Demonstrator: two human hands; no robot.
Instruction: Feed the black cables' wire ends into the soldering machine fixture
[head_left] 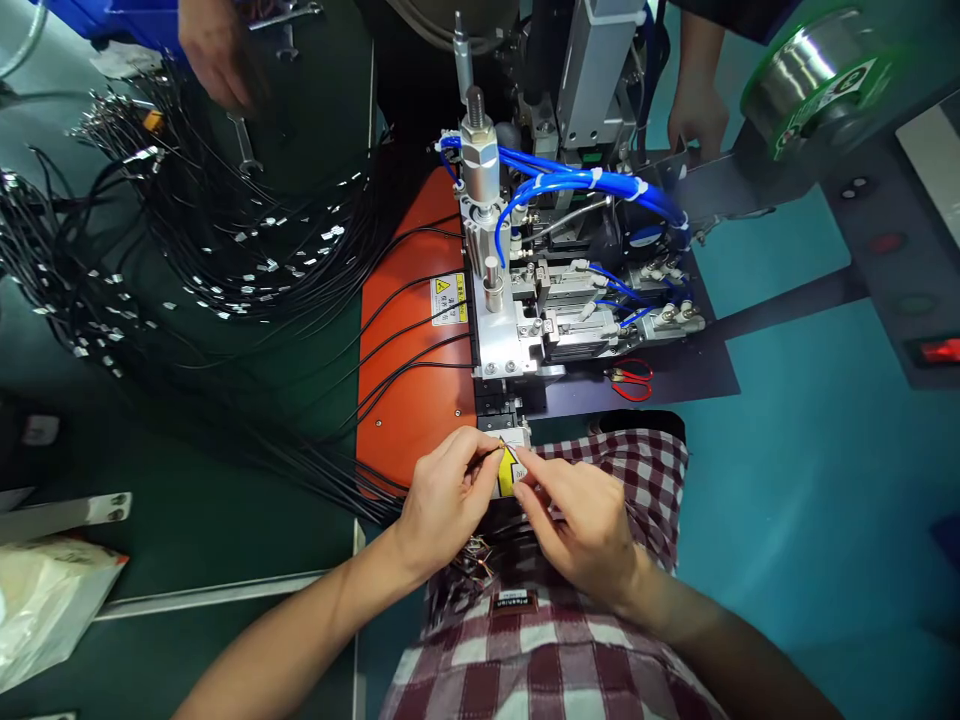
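Observation:
My left hand (450,488) is closed in a pinch around the end of a thin black cable. Fine inner wires (508,448) stick out of that end, between the two hands. Close on the right, my right hand (577,510) has its index fingertip at the wires, while its thumb tip is apart from that finger. Below both hands lies a bunch of loose stripped wire ends (474,560) by the lap. Just beneath the fingertips is a metal plate with a yellow label (507,475).
A machine with metal cylinders (491,330) and blue air hoses (592,182) stands ahead, beside an orange cover (416,380). Bundled black cables (247,270) spread over the left bench. Red-handled snips (632,381) lie right. A solder spool (814,85) hangs upper right. Another person's hand (214,55) is at upper left.

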